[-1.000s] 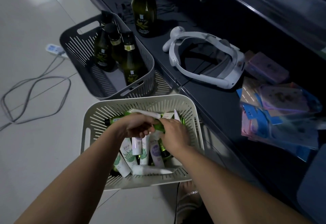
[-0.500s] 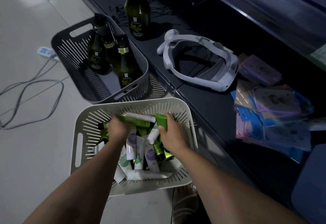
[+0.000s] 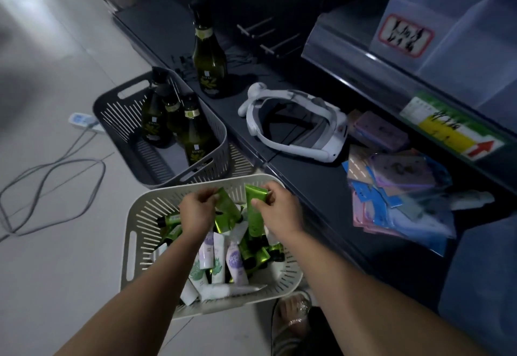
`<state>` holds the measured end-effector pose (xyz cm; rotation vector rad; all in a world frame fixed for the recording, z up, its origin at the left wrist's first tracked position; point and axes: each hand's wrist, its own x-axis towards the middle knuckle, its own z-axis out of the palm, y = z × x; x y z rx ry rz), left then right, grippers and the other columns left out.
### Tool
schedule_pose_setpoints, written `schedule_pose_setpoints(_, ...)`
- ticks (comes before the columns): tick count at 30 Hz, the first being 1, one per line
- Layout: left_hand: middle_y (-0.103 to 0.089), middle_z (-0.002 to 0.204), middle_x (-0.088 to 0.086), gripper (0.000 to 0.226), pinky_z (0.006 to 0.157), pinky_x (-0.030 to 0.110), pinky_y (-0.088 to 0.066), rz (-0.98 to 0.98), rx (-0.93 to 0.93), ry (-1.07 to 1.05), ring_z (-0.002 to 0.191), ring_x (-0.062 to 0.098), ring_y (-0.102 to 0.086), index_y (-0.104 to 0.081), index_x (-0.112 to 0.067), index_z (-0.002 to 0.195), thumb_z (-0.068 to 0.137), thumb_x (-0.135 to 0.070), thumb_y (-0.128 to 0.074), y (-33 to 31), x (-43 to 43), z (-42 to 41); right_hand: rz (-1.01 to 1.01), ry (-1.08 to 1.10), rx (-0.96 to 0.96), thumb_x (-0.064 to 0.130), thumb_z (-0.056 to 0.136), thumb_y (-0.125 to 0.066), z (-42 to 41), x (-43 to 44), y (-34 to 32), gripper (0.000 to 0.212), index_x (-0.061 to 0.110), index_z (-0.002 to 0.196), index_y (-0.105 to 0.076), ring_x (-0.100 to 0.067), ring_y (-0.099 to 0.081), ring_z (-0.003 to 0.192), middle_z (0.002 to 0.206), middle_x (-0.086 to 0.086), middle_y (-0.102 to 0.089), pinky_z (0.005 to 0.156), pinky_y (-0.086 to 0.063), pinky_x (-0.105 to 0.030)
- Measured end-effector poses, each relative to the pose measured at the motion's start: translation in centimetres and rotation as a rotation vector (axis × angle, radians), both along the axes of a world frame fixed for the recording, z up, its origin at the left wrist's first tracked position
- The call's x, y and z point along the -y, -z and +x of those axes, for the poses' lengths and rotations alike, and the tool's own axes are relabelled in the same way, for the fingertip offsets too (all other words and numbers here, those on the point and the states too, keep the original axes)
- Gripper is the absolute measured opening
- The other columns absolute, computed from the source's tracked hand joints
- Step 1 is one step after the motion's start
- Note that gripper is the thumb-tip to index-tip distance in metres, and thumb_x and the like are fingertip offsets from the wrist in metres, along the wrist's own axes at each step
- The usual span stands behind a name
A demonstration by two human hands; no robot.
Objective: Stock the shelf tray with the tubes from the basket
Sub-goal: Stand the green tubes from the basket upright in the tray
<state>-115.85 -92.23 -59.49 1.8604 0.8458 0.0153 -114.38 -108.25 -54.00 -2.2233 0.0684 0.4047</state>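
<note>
Both hands are lifting out of the heap since a moment ago; the left hand is pinching one green tube by its flat end; the right hand is pinching a second green tube between thumb and fingers; both tubes are hanging over the basket.

Shop aisle, shelf price label, stock baskets, bottles

Dim, soft, wide-angle edge distortion
</note>
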Motion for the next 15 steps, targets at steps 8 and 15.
schedule_pose_setpoints(8, -0.068, 0.089, -0.001, 0.013, 0.077, 0.022, -0.044, 0.093, 0.262, 0.250, 0.084, 0.012, -0.061, -0.073, -0.009, 0.095, 0.084, -0.006, -0.067, -11.0, 3.4, -0.4, 0.057, 0.061, 0.219, 0.027, 0.085, -0.066, -1.3, 3.8, -7.8, 0.013, 0.014, 0.083, -0.065, -0.019, -0.057, 0.070, 0.069, 0.006, -0.060, 0.065, -0.045, -0.032)
schedule_pose_setpoints(15, -0.065, 0.074, -0.003, 0.008, 0.062, 0.020, -0.042, 0.135, 0.418, 0.379, 0.067, 0.006, -0.057, -0.068, -0.016, 0.078, 0.082, -0.009, -0.070, -19.7, 7.1, -1.4, 0.059, 0.124, 0.407, 0.026, 0.084, -0.068, -3.7, 7.8, -14.8, 0.009, 0.024, 0.085, -0.060, -0.012, -0.052, 0.069, 0.066, 0.014, -0.052, 0.064, -0.041, -0.028)
